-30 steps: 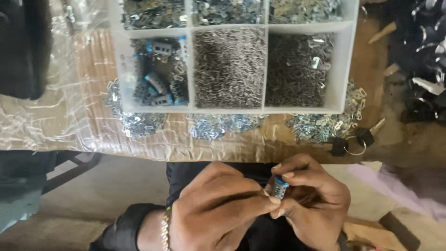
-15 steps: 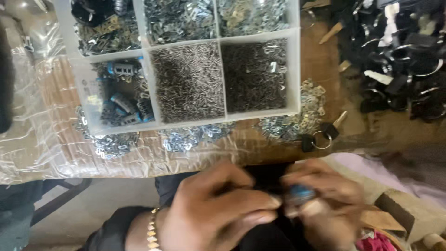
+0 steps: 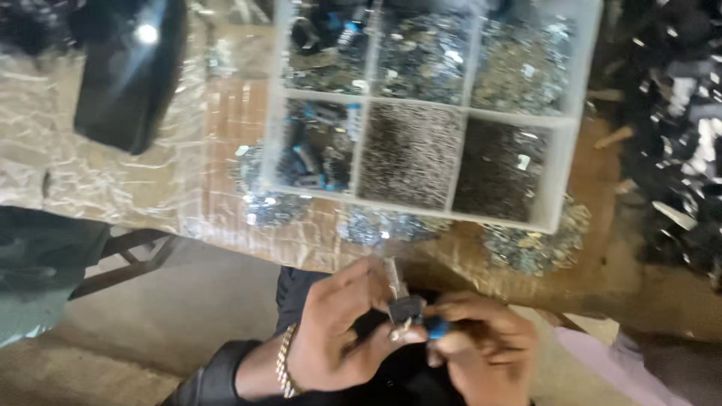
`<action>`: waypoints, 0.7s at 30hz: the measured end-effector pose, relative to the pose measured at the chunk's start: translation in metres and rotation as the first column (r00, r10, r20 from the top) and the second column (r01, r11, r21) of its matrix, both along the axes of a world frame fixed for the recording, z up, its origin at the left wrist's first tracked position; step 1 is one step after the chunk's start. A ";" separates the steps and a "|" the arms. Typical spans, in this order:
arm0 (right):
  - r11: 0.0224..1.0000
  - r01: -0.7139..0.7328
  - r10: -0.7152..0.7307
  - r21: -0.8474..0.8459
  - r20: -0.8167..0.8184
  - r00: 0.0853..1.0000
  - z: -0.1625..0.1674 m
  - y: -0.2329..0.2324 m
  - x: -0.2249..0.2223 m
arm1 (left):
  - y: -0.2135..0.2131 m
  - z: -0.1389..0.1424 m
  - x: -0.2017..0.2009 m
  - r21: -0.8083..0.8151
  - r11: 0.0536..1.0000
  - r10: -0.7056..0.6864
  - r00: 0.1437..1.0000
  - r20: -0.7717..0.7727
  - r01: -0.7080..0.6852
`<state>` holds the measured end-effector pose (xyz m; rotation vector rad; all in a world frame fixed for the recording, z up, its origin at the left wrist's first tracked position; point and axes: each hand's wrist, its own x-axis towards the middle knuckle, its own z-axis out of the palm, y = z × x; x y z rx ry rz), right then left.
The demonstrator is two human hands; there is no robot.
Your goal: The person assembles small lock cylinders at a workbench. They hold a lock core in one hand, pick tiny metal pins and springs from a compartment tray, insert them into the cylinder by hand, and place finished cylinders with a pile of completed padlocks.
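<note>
The table (image 3: 188, 203), wrapped in crinkled clear plastic over brown card, ends in a near edge that runs from the left down toward the lower right, and both hands work in front of and below that edge, over the person's lap, with bare floor showing to the left. On the table stands a white compartment tray (image 3: 560, 158) whose near wall sits close to the table's edge; loose heaps of small metal parts (image 3: 526, 248) spill along the strip between tray and edge, so little bare surface is left there. A dark rounded object (image 3: 128, 75) lies at the far left, well apart from the tray, and a pile of dark pieces (image 3: 677, 135) crowds the right side. The left hand (image 3: 338, 338), a gold-coloured bracelet (image 3: 283, 370) at its wrist, is curled with thumb and fingers pinched on a small dark block (image 3: 407, 308) from which a thin metal blade (image 3: 393, 277) stands up toward the table edge. The right hand (image 3: 481, 346) is closed too, its fingers pressed around a blue part (image 3: 436, 328) touching the block's right side (the picture is blurred, so the exact join cannot be told). The two hands meet at this piece, just below the table's edge and near the tray's middle compartments.
</note>
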<state>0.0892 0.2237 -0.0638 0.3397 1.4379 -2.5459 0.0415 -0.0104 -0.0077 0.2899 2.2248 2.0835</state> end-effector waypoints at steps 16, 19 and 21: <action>0.907 -0.373 0.346 0.196 0.159 0.924 0.026 -0.051 -0.012 | -0.087 0.035 -0.042 -0.218 0.692 -0.721 0.675 -0.156 0.688; 0.883 -0.356 0.389 0.306 -0.053 0.920 0.060 -0.047 -0.046 | -0.101 0.052 -0.084 -0.289 0.882 -0.464 0.796 -0.389 0.373; 0.874 -0.202 0.299 0.441 -0.163 0.940 0.075 -0.027 -0.075 | -0.094 0.054 -0.095 -0.511 0.813 -0.076 0.819 -0.569 -0.280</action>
